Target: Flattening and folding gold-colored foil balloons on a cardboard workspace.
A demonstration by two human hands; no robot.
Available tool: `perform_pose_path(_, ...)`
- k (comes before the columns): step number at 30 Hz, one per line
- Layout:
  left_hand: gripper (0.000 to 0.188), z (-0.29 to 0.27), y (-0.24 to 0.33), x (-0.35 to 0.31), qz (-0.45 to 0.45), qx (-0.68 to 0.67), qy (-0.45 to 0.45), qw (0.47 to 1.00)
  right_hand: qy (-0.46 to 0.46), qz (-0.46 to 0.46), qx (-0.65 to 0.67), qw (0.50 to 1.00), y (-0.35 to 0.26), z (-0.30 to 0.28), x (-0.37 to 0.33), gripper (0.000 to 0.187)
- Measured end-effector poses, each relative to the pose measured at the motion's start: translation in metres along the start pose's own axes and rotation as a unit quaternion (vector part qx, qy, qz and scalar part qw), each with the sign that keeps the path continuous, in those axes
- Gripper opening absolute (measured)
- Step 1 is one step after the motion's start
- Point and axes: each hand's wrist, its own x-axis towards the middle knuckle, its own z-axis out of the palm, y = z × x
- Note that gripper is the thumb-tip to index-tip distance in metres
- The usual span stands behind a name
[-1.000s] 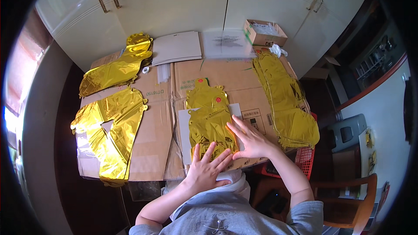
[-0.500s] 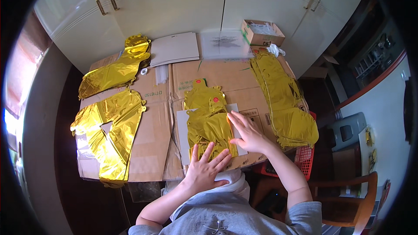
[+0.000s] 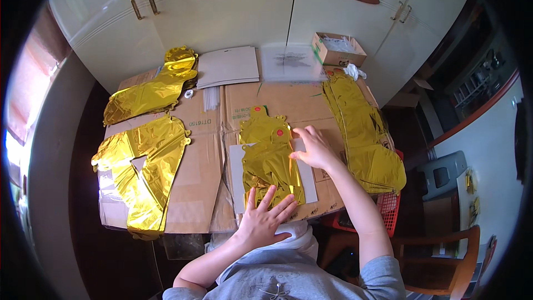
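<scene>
A flat, folded gold foil balloon (image 3: 269, 164) lies on a pale card (image 3: 237, 175) in the middle of the cardboard-covered table. Two red round stickers show near its upper end. My left hand (image 3: 265, 221) presses flat on the balloon's near end, fingers spread. At the balloon's right edge is my right hand (image 3: 315, 149), its thumb and forefinger apart and touching or close to the foil. Its other fingers are partly curled.
More flat gold foil balloons lie at the left front (image 3: 150, 161), the back left (image 3: 147, 94) and along the right (image 3: 361, 139). A stack of grey cards (image 3: 229, 66), clear plastic sleeves (image 3: 288, 64) and an open carton (image 3: 338, 53) stand at the back. A wooden chair (image 3: 461, 244) is at right.
My right hand has moved up along the foil's right edge, its fingers drawing in from a flatter spread. The left hand stays on the near end. The view has shifted slightly.
</scene>
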Motion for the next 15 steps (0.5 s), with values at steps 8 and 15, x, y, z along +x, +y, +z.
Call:
perform_pose_path(8,0.087,0.0,0.0,-0.001,0.002,0.011,0.007,1.0,-0.023,0.085,0.05,0.995,0.003,-0.004,0.032,0.054)
perform_pose_path(15,0.083,0.003,-0.001,-0.003,0.004,0.014,0.034,0.999,0.171,-0.197,0.055,0.964,-0.036,0.016,-0.01,0.03)
